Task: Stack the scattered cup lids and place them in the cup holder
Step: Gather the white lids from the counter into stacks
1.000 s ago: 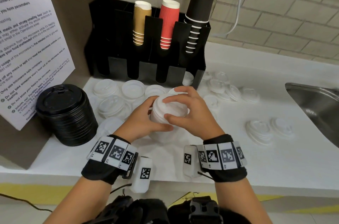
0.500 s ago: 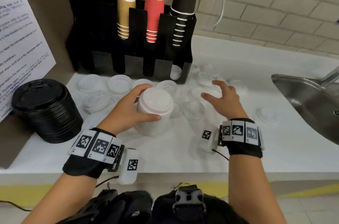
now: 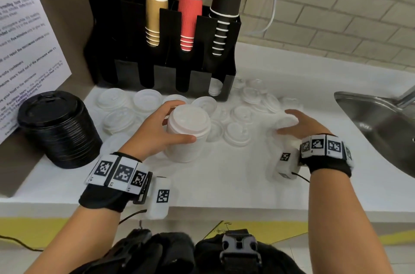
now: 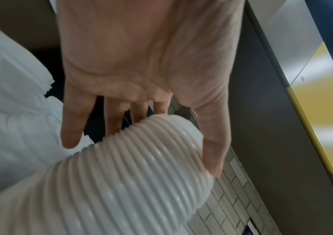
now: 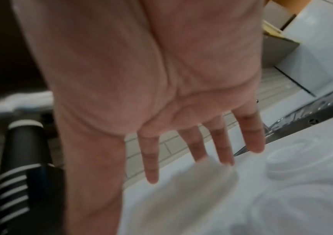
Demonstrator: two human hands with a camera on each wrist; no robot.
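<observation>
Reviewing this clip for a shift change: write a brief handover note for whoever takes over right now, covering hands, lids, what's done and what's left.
Left hand grips the tall white lid stack, which stands on the counter.
Right hand is reaching over a loose lid near the sink; the blur hides whether it has gripped it.
Many scattered white lids lie in front of the cup holder. A black lid stack stands at the left.
Done: one white stack built.
Left: gather the remaining lids, then put the stacks in the holder.
</observation>
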